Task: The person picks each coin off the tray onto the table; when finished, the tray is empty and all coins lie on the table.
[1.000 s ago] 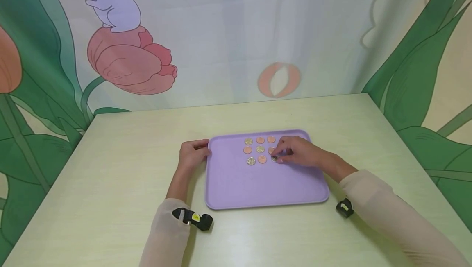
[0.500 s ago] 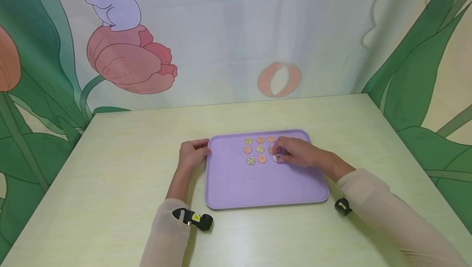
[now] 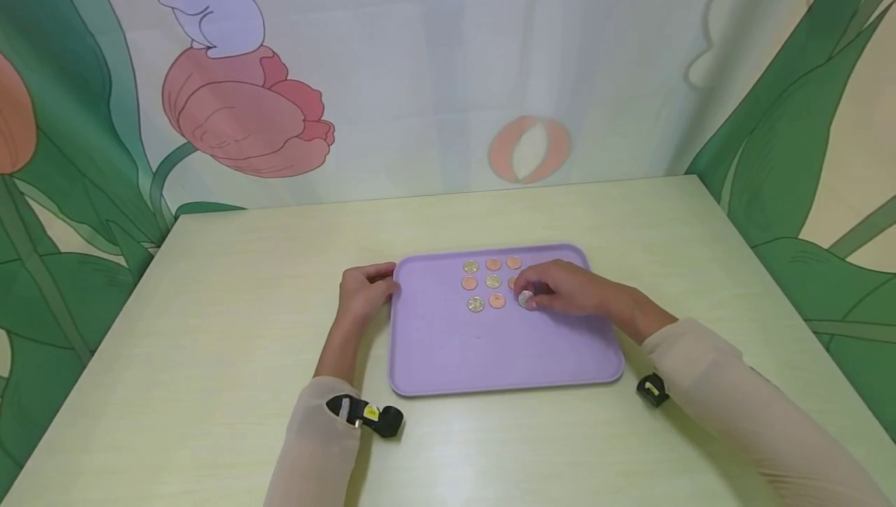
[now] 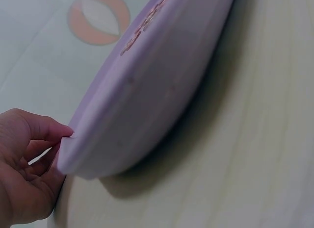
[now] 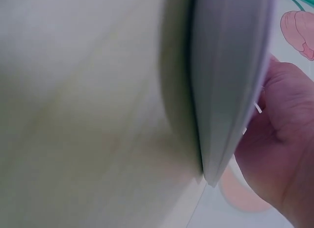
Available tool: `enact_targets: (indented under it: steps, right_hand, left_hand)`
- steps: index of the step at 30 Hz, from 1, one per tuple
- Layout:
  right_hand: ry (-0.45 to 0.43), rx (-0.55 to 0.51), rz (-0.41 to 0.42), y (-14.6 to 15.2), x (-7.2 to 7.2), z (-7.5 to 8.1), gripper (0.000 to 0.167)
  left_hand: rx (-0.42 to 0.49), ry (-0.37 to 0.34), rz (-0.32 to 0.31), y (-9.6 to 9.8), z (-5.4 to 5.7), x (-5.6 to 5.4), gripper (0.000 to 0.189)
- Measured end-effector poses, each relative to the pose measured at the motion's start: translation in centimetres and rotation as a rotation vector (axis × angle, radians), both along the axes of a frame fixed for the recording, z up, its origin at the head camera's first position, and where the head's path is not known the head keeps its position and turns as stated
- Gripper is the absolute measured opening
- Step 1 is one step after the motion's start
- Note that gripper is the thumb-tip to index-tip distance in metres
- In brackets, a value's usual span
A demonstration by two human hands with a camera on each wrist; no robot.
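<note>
A purple tray (image 3: 448, 359) lies on the table with small coins in rows, some copper-coloured and some gold or silver. My left hand (image 3: 364, 293) grips the tray's left edge; in the left wrist view its thumb (image 4: 51, 129) presses the rim while the other fingers curl behind it. Over the right part of the tray, my right hand (image 3: 570, 288) pinches a silver coin (image 3: 525, 299) between thumb and fingers. This coin is at the right end of the nearest row, beside a copper coin (image 3: 497, 301). Fingers partly cover another copper coin (image 3: 512, 282). The right wrist view hides my fingertips behind the tray wall (image 5: 230, 81).
The pale wooden table (image 3: 245, 320) extends around the tray on all sides. Behind it hangs a printed curtain (image 3: 420, 64) with flowers and leaves. Each sleeve carries a black wrist camera, one on the left (image 3: 383, 420) and one on the right (image 3: 652, 389).
The silver coin has shifted slightly right in my right fingers, and more of its face shows now. My left hand has stayed on the tray edge.
</note>
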State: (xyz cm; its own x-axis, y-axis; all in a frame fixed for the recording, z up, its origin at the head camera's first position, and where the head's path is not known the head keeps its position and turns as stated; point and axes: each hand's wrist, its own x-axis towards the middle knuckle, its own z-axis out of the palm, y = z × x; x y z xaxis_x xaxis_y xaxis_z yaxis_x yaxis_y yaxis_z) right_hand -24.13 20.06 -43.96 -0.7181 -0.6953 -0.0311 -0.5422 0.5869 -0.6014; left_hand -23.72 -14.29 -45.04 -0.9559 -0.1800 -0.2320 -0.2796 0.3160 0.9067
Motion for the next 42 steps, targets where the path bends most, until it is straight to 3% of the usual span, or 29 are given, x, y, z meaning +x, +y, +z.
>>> enact_targets:
  steps: [7, 23, 33, 42]
  right_hand:
    - [-0.005, -0.026, 0.033, 0.4, -0.2, 0.0, 0.023]
    - [-0.107, -0.038, -0.041, 0.6, -0.1, 0.1, 0.032]
    - [-0.141, -0.182, -0.158, 1.1, -0.3, 0.1, 0.03]
    - [-0.118, -0.229, -0.342, 4.6, -1.0, 1.5, 0.036]
  left_hand:
    - [-0.006, 0.005, 0.001, 0.0, 0.0, -0.1, 0.041]
    - [-0.008, -0.006, -0.007, 0.0, 0.0, 0.1, 0.041]
    - [-0.012, -0.004, -0.006, -0.1, 0.1, 0.1, 0.042]
    - [-0.02, 0.002, -0.01, -0.1, -0.1, 0.0, 0.042]
